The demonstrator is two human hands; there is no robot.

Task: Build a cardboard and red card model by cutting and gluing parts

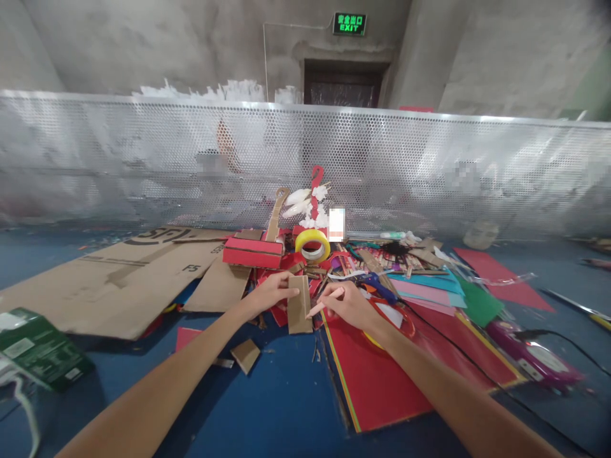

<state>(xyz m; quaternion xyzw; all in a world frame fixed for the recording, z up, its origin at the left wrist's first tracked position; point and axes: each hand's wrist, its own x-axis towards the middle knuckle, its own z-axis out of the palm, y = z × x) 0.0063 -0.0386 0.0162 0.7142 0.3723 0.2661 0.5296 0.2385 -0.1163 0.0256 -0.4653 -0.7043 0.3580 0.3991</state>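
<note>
My left hand (279, 291) grips the top of a small cardboard piece (300, 318), its thumb on the front face. A crease or edge line runs down the right part of that piece. In my right hand (347, 304) is a pale pink pencil (328, 301), its tip at the cardboard's right edge near the lower end. Just behind both hands stand a yellow roll of tape (312, 247) and a red-covered cardboard box (252, 252). A blue hot glue gun (379, 284) lies close to my right hand, its cord running to the lower right.
Large cardboard sheets (138, 280) cover the left, with a green box (42, 350) in front. Red sheets (382, 375) lie under my right forearm. Coloured paper (424, 296), a purple power strip (529, 356) and a cutter (580, 310) are rightward. A perforated metal panel (405, 172) bounds the back.
</note>
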